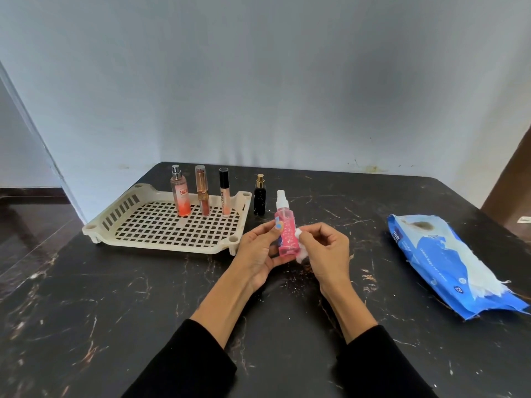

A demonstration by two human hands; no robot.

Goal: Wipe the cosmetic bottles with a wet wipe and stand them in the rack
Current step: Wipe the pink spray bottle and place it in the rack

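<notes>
My left hand [260, 251] holds a pink spray bottle [286, 234] with a white nozzle upright above the table. My right hand [326, 251] presses a folded white wet wipe [301, 246] against the bottle's right side. In the beige slotted rack [161, 228] at the left stand three items along its far edge: an orange-pink mist bottle [181, 193], a gold lipstick tube [202, 191] and a black-capped lip gloss [224, 192]. A small black bottle with a gold cap [259, 195] stands on the table just right of the rack.
A blue wet-wipe pack [448, 262] lies at the right with a wipe hanging out of it. The black marble table [115, 326] ends at a pale wall behind. A brown door edge [511, 191] shows at the far right.
</notes>
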